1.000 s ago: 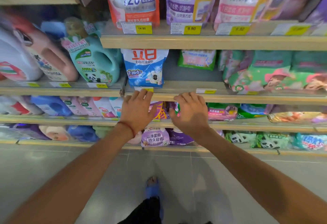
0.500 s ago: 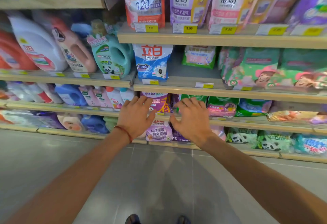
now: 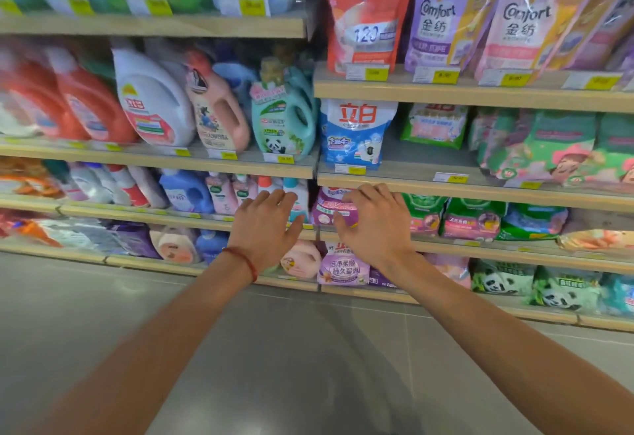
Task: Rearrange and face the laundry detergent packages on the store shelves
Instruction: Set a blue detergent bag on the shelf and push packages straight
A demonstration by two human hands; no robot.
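Head view suggests the facing is only partly done: the Comfort pouches (image 3: 435, 22) up top front the aisle, while the green packs (image 3: 535, 149) at right lean and overlap. The left hand (image 3: 264, 228) and right hand (image 3: 374, 225) reach out, fingers (image 3: 377, 194) spread and holding nothing. The purple pouch (image 3: 331, 208) stands on its shelf (image 3: 480, 246) between them, just beside the right thumb; contact is unclear.

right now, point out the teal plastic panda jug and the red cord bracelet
teal plastic panda jug (image 3: 274, 125): head view, front label
red cord bracelet (image 3: 247, 259): head view, strand on left wrist
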